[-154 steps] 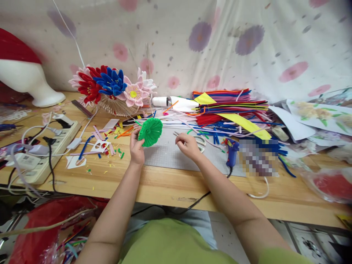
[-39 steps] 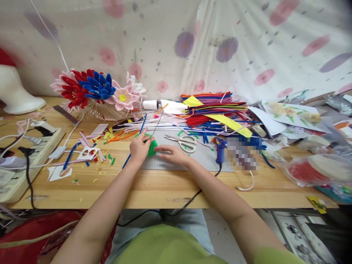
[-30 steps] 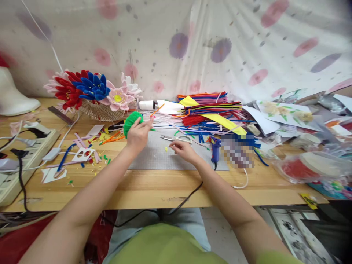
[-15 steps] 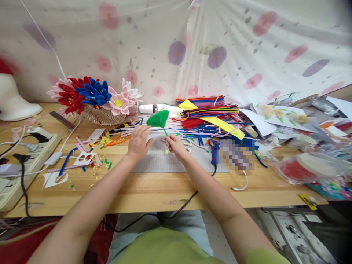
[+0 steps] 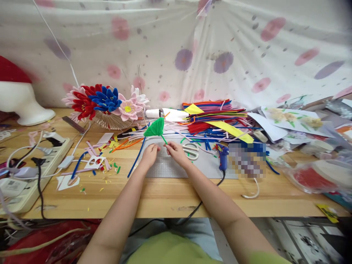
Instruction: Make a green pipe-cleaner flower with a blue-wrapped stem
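A green fuzzy leaf (image 5: 154, 128), fan-shaped and made of chenille stems, stands above the grey cutting mat (image 5: 181, 170) on a thin green stem. My right hand (image 5: 176, 152) pinches that stem near its lower end. Just left of it, my left hand (image 5: 150, 156) has its fingers curled together, apart from the leaf; whether anything is in them is hidden. White-handled scissors (image 5: 190, 151) lie on the mat right behind my right hand. Farther right is a blue glue gun (image 5: 223, 157), its cord running to the table's front edge.
Bundles of coloured chenille stems (image 5: 214, 113) lie at the back. Chenille flowers (image 5: 107, 99) stand at the back left, beside a white foam head (image 5: 27, 99). A power strip (image 5: 52, 172) with cables is at left, plastic-wrapped items (image 5: 321, 174) at right.
My left hand has come down from beside the leaf, and its fingers have curled in near my right hand. The view has shifted slightly; my right hand still holds the stem.
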The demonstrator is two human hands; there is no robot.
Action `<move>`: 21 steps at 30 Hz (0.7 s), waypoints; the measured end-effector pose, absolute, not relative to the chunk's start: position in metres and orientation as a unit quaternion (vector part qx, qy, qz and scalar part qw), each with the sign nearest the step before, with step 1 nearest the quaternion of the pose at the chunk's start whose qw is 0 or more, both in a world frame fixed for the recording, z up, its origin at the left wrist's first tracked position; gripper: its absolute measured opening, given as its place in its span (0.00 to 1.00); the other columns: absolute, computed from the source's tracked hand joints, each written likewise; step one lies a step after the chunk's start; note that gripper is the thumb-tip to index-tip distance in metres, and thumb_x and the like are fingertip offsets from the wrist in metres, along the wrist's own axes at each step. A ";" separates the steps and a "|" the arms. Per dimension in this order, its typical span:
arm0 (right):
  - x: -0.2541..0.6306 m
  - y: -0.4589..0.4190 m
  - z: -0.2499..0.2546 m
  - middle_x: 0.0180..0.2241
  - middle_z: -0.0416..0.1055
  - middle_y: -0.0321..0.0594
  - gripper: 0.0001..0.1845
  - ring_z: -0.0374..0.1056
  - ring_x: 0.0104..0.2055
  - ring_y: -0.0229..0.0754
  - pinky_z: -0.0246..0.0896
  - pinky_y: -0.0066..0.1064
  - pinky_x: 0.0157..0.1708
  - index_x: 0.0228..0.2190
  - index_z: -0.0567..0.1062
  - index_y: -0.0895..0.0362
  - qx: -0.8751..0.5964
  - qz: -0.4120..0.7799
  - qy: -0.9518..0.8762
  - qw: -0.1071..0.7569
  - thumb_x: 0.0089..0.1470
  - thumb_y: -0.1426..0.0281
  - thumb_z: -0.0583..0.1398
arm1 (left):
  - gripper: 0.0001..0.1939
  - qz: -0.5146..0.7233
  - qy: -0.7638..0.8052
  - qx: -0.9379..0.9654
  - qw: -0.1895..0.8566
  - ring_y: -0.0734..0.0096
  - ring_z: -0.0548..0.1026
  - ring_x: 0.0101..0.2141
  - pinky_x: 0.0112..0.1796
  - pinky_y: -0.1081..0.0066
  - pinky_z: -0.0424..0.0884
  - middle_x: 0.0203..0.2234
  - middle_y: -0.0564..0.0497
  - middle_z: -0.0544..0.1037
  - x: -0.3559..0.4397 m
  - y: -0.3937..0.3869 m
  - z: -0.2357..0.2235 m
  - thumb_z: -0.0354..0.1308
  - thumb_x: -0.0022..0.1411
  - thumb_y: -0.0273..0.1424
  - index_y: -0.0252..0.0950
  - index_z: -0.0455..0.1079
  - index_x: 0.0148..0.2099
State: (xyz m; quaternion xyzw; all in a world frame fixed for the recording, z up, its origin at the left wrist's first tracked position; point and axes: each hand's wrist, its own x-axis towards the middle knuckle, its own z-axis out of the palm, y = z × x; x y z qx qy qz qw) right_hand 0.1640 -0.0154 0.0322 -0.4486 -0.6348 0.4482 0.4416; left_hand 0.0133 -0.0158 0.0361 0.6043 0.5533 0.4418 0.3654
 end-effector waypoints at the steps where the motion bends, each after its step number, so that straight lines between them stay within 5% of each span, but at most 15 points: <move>1: 0.163 -0.015 0.031 0.16 0.58 0.28 0.15 0.53 0.19 0.31 0.46 0.25 0.22 0.29 0.68 0.56 -0.447 0.448 -0.632 0.446 0.50 0.58 0.52 | 0.12 0.452 0.543 0.597 0.381 0.69 0.72 0.30 0.35 0.70 0.65 0.26 0.49 0.76 0.015 -0.014 0.037 0.48 0.55 0.34 0.35 0.70 0.27; 5: 0.160 -0.014 0.027 0.16 0.59 0.28 0.15 0.53 0.19 0.31 0.46 0.26 0.21 0.30 0.67 0.56 -0.446 0.469 -0.608 0.459 0.49 0.56 0.53 | 0.17 0.439 0.560 0.576 0.403 0.70 0.73 0.24 0.32 0.70 0.66 0.20 0.50 0.75 0.017 -0.012 0.036 0.49 0.55 0.40 0.35 0.71 0.23; 10: 0.154 -0.014 0.020 0.17 0.59 0.29 0.18 0.53 0.19 0.32 0.46 0.26 0.20 0.31 0.67 0.57 -0.437 0.488 -0.591 0.470 0.48 0.55 0.53 | 0.27 0.437 0.626 0.533 0.365 0.75 0.62 0.13 0.22 0.71 0.61 0.05 0.54 0.59 0.019 -0.012 0.037 0.46 0.57 0.43 0.38 0.57 0.09; 17: 0.150 -0.012 0.013 0.17 0.59 0.30 0.15 0.54 0.20 0.33 0.47 0.26 0.21 0.31 0.66 0.54 -0.453 0.481 -0.579 0.478 0.48 0.55 0.53 | 0.09 0.492 0.532 0.553 0.412 0.66 0.75 0.35 0.39 0.67 0.68 0.30 0.47 0.79 0.020 -0.008 0.022 0.58 0.49 0.33 0.36 0.75 0.34; 21: 0.151 -0.011 0.012 0.17 0.59 0.30 0.15 0.55 0.20 0.34 0.48 0.26 0.21 0.31 0.67 0.54 -0.462 0.478 -0.574 0.479 0.48 0.55 0.53 | 0.10 0.511 0.543 0.519 0.418 0.66 0.75 0.32 0.37 0.67 0.68 0.25 0.47 0.78 0.019 -0.006 0.021 0.58 0.51 0.36 0.35 0.75 0.31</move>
